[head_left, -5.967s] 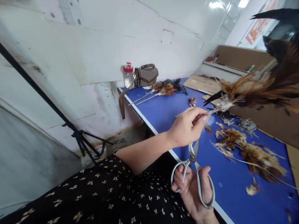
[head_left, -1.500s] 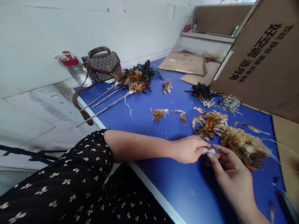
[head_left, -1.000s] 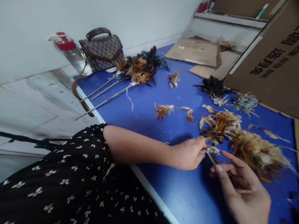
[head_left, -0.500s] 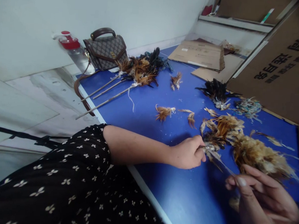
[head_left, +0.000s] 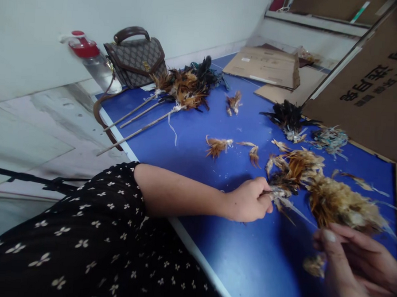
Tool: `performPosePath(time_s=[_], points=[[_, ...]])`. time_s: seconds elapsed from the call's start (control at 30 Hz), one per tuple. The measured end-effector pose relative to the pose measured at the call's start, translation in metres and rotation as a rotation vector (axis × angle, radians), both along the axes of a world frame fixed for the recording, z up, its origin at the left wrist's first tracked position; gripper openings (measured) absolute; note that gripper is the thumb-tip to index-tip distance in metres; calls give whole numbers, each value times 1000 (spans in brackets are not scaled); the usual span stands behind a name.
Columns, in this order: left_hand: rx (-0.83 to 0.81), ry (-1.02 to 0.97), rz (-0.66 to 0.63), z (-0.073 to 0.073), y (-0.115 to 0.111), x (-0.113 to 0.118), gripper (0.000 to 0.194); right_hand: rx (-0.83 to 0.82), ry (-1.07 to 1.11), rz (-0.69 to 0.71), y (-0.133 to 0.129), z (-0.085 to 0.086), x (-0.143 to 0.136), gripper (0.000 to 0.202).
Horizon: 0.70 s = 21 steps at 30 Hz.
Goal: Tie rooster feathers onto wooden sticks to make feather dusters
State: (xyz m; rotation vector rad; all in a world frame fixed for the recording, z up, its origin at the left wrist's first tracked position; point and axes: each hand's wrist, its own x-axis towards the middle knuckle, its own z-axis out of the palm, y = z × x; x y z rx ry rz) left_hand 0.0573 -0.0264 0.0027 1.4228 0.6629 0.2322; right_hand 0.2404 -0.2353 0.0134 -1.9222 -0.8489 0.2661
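Since a second ago, the right hand (head_left: 355, 263) has drawn away from the left hand (head_left: 249, 201), leaving a longer run of pale strip (head_left: 298, 211) between them. The left fist is closed around the bound end of a feather bunch (head_left: 276, 192), low over the table beside the brown pile (head_left: 302, 165). The right thumb and fingertips are pinched together, seemingly on the strip; blur hides exactly where they meet it.

A hard pull could snap the strip or slip it out of that pinch, I'd judge, and if the left fist eases, the binding may loosen and shed feathers. Because the bunch lies so near the pile, stray feathers might also get caught under the strip.

The blue tabletop (head_left: 181, 156) is smooth and glossy, dotted with white bits, with a pale edge towards the person. Three feathered sticks (head_left: 142, 128) lie on it near a handbag (head_left: 136, 61) and a red-capped bottle (head_left: 94, 65). Behind stands a scuffed whitish wall (head_left: 192, 19); flat cardboard (head_left: 262, 65) lies at the far end, and a big printed carton (head_left: 371, 91) leans at the right.
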Motion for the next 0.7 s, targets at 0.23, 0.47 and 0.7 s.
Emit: performPosePath(time_s=[0.23,0.47,0.7], points=[[-291,-228,-96,8,-1,-1,18,-56,197,361,25,14,-30,54],[-339,-286,-107,2,-5,0,15,-62,93,-27,29,9,-33,57],[-12,-374,15,-26,-14,6,12,49,106,178,42,3,-49,49]])
